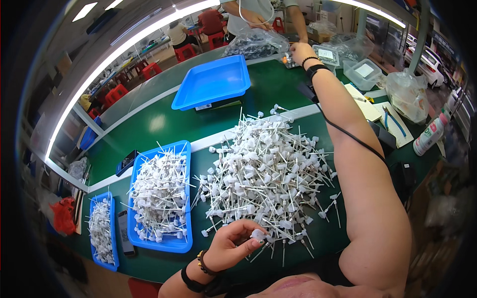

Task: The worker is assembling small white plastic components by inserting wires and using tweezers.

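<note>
Pinching white cap (258,234) w/ L hand (231,246).

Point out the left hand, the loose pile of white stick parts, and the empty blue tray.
left hand (232,244): head view, back of the hand.
pile of white stick parts (268,174): head view, middle of the heap.
empty blue tray (211,82): head view, bare floor of the tray.

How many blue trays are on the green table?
3: an empty tray at the far centre, a tray of white parts left of the pile, a smaller filled tray at far left.
</note>
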A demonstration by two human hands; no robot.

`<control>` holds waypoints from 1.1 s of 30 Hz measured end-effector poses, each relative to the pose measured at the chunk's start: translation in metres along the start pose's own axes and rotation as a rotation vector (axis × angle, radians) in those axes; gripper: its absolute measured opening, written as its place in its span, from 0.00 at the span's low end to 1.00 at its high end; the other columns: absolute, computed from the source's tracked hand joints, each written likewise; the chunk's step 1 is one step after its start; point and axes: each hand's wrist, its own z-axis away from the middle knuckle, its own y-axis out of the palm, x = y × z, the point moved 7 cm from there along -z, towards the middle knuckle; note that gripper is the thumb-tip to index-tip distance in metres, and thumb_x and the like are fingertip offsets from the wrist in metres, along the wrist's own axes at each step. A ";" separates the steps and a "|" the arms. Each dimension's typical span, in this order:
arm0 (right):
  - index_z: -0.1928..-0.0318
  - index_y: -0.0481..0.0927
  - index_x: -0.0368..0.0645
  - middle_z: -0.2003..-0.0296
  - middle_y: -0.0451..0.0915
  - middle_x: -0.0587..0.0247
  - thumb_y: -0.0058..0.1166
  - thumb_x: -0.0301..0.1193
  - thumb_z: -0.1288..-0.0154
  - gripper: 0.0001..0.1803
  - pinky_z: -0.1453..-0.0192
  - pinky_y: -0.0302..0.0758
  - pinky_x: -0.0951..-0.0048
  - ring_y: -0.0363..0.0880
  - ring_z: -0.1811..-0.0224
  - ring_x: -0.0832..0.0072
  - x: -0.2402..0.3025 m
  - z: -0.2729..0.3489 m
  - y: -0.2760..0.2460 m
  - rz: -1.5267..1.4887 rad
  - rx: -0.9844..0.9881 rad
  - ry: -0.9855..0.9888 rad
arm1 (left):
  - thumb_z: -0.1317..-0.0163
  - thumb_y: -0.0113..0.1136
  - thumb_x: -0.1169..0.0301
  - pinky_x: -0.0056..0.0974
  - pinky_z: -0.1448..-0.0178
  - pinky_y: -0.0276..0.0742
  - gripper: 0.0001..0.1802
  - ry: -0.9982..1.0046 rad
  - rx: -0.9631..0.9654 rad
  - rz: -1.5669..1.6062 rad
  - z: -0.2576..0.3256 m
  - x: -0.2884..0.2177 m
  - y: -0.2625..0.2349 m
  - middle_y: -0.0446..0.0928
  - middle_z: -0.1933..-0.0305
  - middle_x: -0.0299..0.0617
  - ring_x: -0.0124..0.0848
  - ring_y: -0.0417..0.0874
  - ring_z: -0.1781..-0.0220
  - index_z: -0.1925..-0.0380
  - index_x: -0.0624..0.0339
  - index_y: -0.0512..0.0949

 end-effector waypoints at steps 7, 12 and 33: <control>0.41 0.68 0.49 0.46 0.72 0.52 0.58 0.27 0.48 0.30 0.40 0.68 0.62 0.71 0.44 0.57 0.011 0.024 0.060 0.157 0.266 -0.257 | 0.39 0.58 0.71 0.25 0.55 0.70 0.14 -0.024 -0.011 0.027 0.002 0.004 -0.002 0.74 0.59 0.36 0.19 0.74 0.59 0.55 0.66 0.72; 0.35 0.54 0.39 0.33 0.53 0.56 0.60 0.36 0.46 0.41 0.32 0.58 0.64 0.54 0.32 0.62 -0.001 0.026 0.096 0.291 0.315 -0.114 | 0.39 0.58 0.72 0.25 0.57 0.70 0.15 -0.038 0.001 0.091 0.002 0.001 -0.003 0.74 0.60 0.36 0.19 0.74 0.60 0.55 0.67 0.72; 0.63 0.82 0.43 0.61 0.81 0.54 0.50 0.29 0.44 0.10 0.56 0.77 0.63 0.81 0.57 0.60 0.040 0.023 0.069 0.551 0.313 -0.217 | 0.43 0.62 0.71 0.26 0.63 0.72 0.15 0.035 -0.023 -0.074 0.005 -0.010 -0.014 0.77 0.63 0.39 0.21 0.77 0.64 0.56 0.64 0.76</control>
